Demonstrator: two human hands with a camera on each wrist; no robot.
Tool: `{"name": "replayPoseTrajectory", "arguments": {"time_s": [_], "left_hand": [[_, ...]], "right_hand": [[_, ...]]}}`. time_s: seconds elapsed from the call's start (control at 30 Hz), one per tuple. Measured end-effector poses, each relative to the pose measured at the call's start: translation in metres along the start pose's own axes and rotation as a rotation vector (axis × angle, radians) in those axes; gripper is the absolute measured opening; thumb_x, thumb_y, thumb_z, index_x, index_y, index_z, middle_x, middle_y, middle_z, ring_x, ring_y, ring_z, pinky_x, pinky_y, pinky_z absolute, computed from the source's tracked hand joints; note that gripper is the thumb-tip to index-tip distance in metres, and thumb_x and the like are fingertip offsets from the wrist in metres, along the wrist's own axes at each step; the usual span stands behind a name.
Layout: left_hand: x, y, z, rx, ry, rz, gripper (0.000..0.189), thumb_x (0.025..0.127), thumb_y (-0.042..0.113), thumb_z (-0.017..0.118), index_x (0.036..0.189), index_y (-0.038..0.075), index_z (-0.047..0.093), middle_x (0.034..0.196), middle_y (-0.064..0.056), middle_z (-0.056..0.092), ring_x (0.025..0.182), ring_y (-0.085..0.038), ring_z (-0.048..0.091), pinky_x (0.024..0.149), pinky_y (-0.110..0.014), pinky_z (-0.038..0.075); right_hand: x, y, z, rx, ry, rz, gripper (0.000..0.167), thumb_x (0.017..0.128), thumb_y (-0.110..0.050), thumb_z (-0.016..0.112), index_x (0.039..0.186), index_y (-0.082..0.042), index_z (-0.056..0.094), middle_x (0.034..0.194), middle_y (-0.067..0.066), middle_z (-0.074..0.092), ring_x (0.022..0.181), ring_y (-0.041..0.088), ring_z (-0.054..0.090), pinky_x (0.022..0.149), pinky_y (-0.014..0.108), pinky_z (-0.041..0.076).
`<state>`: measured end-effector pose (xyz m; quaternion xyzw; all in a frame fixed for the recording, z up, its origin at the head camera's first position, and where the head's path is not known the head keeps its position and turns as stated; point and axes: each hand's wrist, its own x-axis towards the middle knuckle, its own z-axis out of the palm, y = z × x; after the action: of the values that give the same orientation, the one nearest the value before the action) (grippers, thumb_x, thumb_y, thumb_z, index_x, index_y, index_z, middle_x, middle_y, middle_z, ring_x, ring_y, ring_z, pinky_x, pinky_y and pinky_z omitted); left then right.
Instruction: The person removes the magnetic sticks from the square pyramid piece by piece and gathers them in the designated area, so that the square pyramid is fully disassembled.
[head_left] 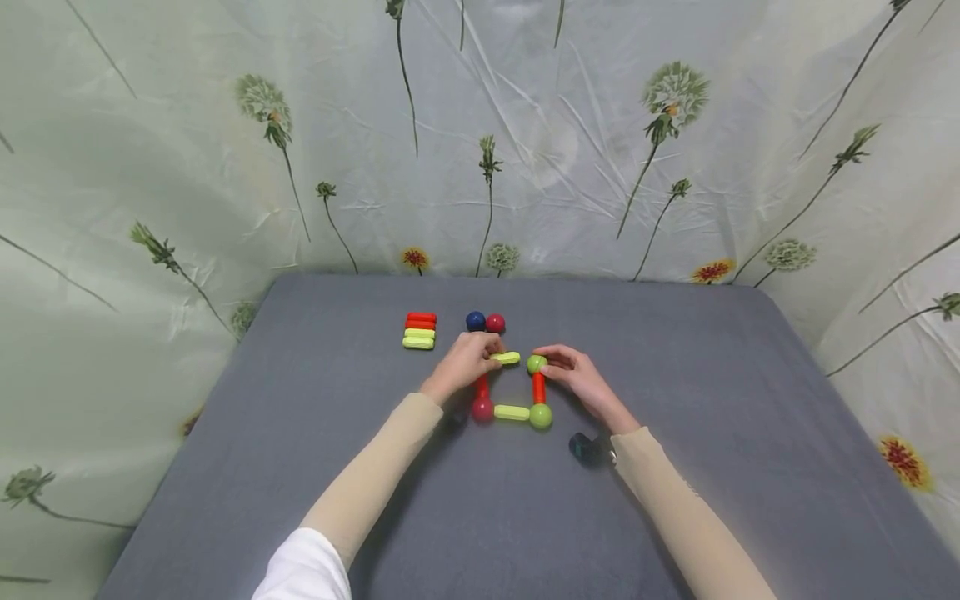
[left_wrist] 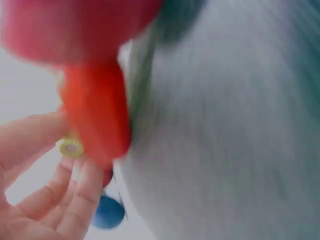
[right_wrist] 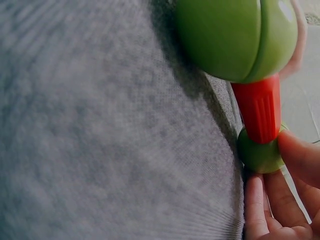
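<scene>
My left hand [head_left: 468, 362] pinches a yellow-green rod [head_left: 507, 357] between thumb and fingers, its round end [left_wrist: 71, 147] facing the left wrist camera. With thumb and fingertips my right hand [head_left: 576, 379] holds a green ball [head_left: 536, 364] at the far end of a red rod [head_left: 539, 388]. That rod leads to a nearer green ball [head_left: 541, 416]. Another yellow-green rod [head_left: 512, 412] links this ball to a red ball [head_left: 483, 409]. From the red ball a second red rod [head_left: 482, 386] runs away toward my left hand, which hides its far end.
Beyond my left hand sit a dark blue ball [head_left: 476, 321] and another red ball [head_left: 495, 322]. Several red and yellow-green rods [head_left: 419, 331] lie side by side to the left on the grey table [head_left: 337, 400]. A curtain with dandelion prints [head_left: 570, 167] hangs behind it.
</scene>
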<state>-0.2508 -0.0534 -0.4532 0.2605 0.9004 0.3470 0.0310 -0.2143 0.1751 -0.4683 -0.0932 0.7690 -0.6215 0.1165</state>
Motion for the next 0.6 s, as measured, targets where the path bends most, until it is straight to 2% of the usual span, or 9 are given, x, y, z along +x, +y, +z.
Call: {"name": "replayPoseTrajectory", "arguments": {"time_s": [0.13,0.2,0.37,0.47,0.6], "left_hand": [[-0.018,-0.014,-0.023,-0.112,0.061,-0.014,0.013,0.083,0.002,0.072,0.096,0.005,0.07,0.09,-0.004,0.067,0.08,-0.017,0.062,0.075,-0.03,0.051],[-0.029,-0.024,-0.035,-0.129,0.106,-0.018,0.015,0.082,0.0,0.073,0.096,0.003,0.07,0.091,-0.007,0.068,0.081,-0.019,0.062,0.075,-0.033,0.052],[-0.054,-0.049,-0.061,-0.031,0.219,-0.085,0.015,0.078,-0.004,0.074,0.092,0.0,0.07,0.09,-0.011,0.064,0.079,-0.025,0.061,0.072,-0.038,0.05],[-0.062,-0.061,-0.068,0.055,0.227,-0.13,0.014,0.078,-0.003,0.073,0.092,0.0,0.07,0.086,-0.011,0.058,0.078,-0.026,0.057,0.07,-0.039,0.048],[-0.066,-0.07,-0.071,0.13,0.223,-0.173,0.014,0.078,-0.003,0.073,0.091,0.001,0.069,0.084,-0.01,0.057,0.079,-0.027,0.058,0.071,-0.041,0.049]], "right_hand": [[0.0,-0.001,0.0,-0.002,0.0,0.007,0.037,0.093,-0.005,0.06,0.128,0.008,0.053,0.126,0.024,0.055,0.114,0.031,0.052,0.093,0.028,0.044],[0.0,-0.002,-0.001,-0.002,0.005,0.015,0.037,0.093,-0.005,0.061,0.127,0.007,0.054,0.125,0.023,0.056,0.113,0.03,0.053,0.092,0.027,0.044],[0.001,0.0,-0.003,0.002,0.013,0.013,0.036,0.092,-0.004,0.061,0.126,0.006,0.056,0.123,0.021,0.058,0.109,0.025,0.056,0.089,0.024,0.045],[0.002,0.002,-0.003,0.021,0.009,-0.001,0.036,0.092,-0.003,0.061,0.126,0.007,0.056,0.123,0.022,0.058,0.107,0.022,0.057,0.087,0.022,0.045],[0.002,0.001,-0.001,0.044,0.0,-0.013,0.036,0.091,-0.001,0.061,0.125,0.009,0.055,0.123,0.024,0.057,0.107,0.021,0.057,0.086,0.02,0.045]]}}
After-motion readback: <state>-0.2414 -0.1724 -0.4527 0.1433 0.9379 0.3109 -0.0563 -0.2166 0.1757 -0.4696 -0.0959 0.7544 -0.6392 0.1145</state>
